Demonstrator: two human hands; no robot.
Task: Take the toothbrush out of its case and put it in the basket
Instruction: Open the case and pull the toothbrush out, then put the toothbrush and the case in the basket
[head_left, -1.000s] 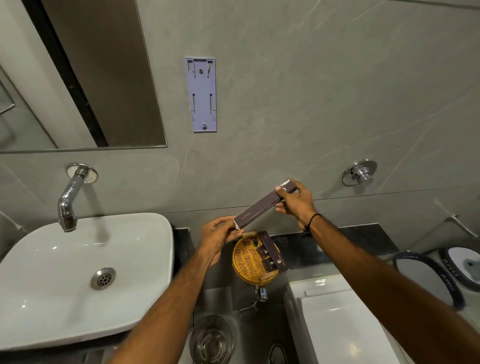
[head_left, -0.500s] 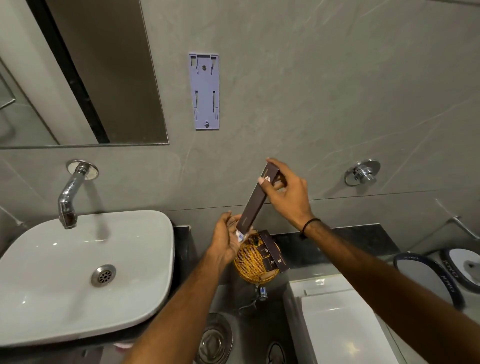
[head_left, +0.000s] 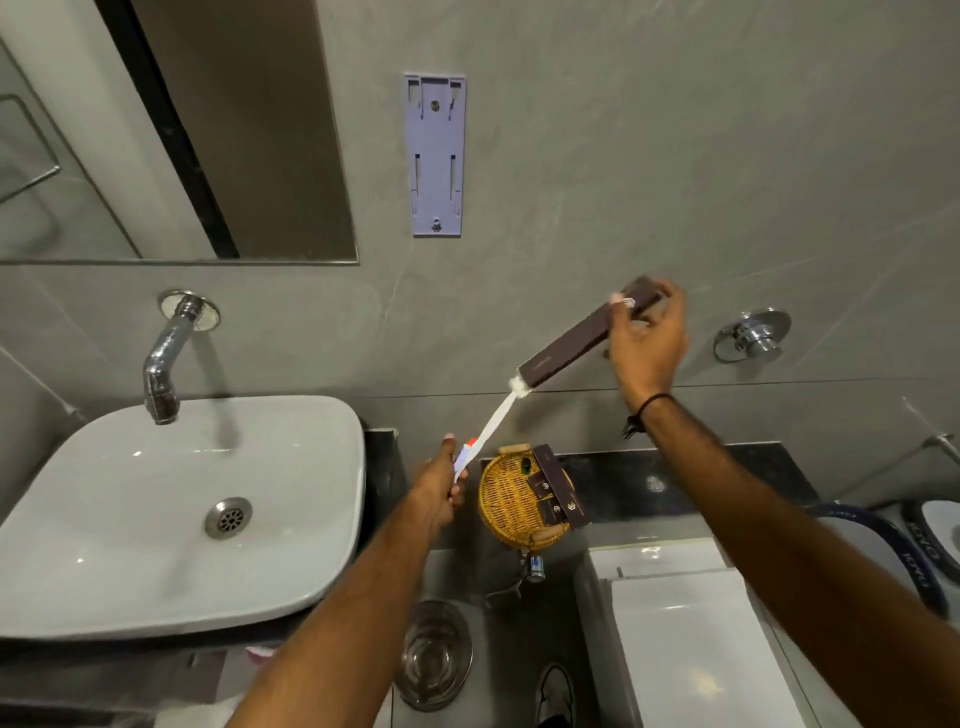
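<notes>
Diagonally: toothbrush (head_left: 488, 428), head seemingly toward case (head_left: 571, 345).

The toothbrush (head_left: 493, 423) is white with an orange-red patch near its handle. Its case (head_left: 574, 348) is dark maroon-brown. The basket (head_left: 506, 501) is golden woven wicker, holding dark brown packets (head_left: 558, 493). The basin (head_left: 171, 514) is glossy white.

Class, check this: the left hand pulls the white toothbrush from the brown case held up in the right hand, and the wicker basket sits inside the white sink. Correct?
Not quite. The wicker basket is not in the white sink; the head view shows it on the dark counter right of it. The left hand, toothbrush, brown case and right hand are as stated.
</notes>
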